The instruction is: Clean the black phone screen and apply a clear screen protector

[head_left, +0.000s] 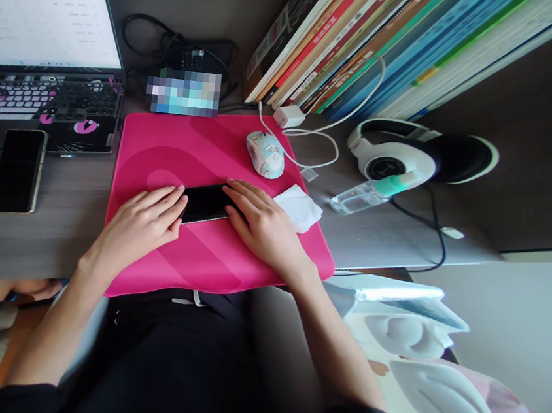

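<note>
A black phone (206,202) lies flat on a bright pink mat (163,149) in the middle of the desk. My left hand (143,222) rests on the mat with its fingertips touching the phone's left end, fingers stretched out. My right hand (259,221) lies over the phone's right end, fingers extended flat on it. A crumpled white tissue (299,208) sits just right of my right hand. A small patterned mouse (264,154) stands on the mat behind the phone.
A second dark phone (18,169) lies at the left beside an open laptop (45,103). Leaning books (372,39), a white charger with cable (290,116), white headphones (409,155) and a small clear spray bottle (366,193) fill the right.
</note>
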### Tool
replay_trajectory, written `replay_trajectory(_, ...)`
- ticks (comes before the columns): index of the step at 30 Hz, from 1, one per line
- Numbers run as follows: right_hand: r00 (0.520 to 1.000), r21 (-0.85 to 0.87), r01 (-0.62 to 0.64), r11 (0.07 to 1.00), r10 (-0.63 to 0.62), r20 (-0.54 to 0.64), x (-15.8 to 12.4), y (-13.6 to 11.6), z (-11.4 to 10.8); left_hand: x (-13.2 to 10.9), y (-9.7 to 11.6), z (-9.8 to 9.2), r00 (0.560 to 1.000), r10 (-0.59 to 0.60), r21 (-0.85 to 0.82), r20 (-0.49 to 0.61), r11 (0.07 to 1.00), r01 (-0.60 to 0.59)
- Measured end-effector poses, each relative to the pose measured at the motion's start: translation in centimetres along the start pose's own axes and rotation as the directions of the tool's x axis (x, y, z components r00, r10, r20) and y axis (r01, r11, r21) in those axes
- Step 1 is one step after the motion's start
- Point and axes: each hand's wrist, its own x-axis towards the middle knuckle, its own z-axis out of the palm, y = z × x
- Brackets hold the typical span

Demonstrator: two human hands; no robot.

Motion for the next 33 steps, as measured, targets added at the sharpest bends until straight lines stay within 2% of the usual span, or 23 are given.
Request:
replay_trajectory(15,1.0,0.017,-0.016,1.0,0.016,0.008,-0.09,-0.06,-0.05,0.02,0.07,-0.07,1.0,0.004,-0.021,-0.01,1.0,-0.004)
replay_trajectory(33,0.999,0.022,-0.021,1.0,0.021,0.024,-0.11,-0.1,-0.19,0.01,0.07,-0.17,0.999,-0.031,-0.095,0.038,0.995,0.034)
